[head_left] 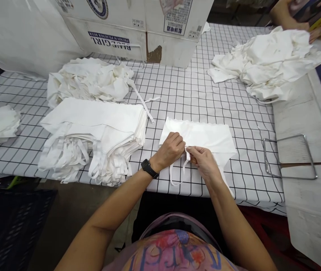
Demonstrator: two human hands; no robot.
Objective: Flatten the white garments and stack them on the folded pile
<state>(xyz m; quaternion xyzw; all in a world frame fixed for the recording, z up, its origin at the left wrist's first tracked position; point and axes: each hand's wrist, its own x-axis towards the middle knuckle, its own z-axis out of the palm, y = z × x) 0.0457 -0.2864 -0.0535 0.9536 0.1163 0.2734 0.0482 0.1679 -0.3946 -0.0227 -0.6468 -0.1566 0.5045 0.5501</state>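
Note:
A flat white cloth piece [205, 135] with a scalloped far edge lies on the checked tablecloth [194, 94] near the front edge. A thin white strap [183, 167] hangs from its near side over the table's edge. My left hand [171, 148], with a black watch on the wrist, pinches the strap at the cloth's near edge. My right hand [202, 160] pinches the same strap just to the right, fingertips almost touching the left ones.
A neat stack of folded white pieces [98, 131] lies to the left, a loose heap [90, 79] behind it, another heap [264, 64] at the far right. Cardboard boxes [138, 30] stand at the back. A wire frame [288, 156] lies right. Another person's hand [290, 19] shows top right.

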